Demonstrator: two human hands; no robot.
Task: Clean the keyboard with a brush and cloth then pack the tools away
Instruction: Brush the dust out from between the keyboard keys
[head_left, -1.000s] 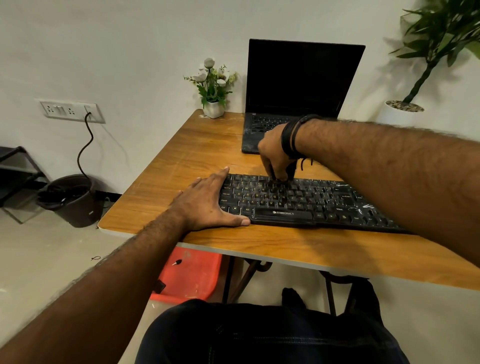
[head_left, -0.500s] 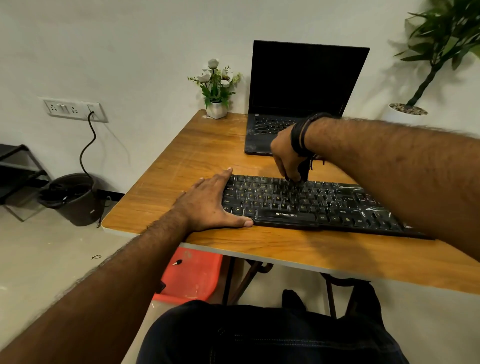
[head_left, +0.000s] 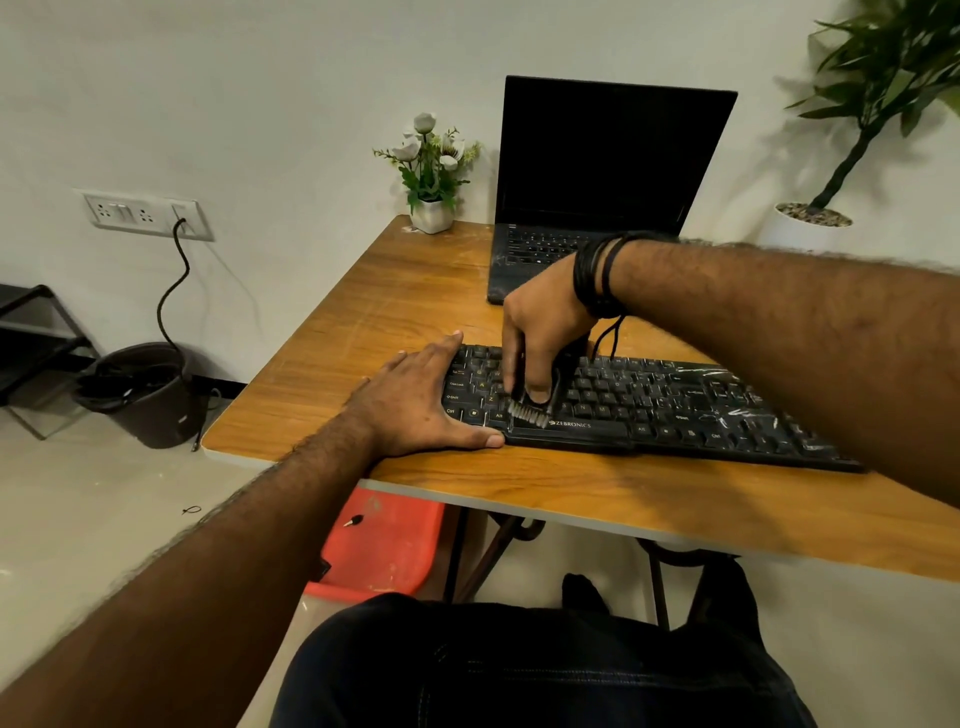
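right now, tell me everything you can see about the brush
The brush is small, with a dark body and a row of pale grey bristles pointing down. The right hand grips it from above, fingers curled round it and hiding most of the handle. The bristles rest on the lower key rows of the black keyboard, just above its ZEBRONICS label, near the left end. Its material cannot be told.

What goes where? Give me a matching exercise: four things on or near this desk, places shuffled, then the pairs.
Things:
1. brush
2. left hand
3. laptop
4. flower pot

Places:
A. far left corner of the table
B. flat on the keyboard's left end
C. behind the keyboard, lid open
D. in the right hand, bristles on the keys

Pairs: 1-D, 2-B, 3-C, 4-A
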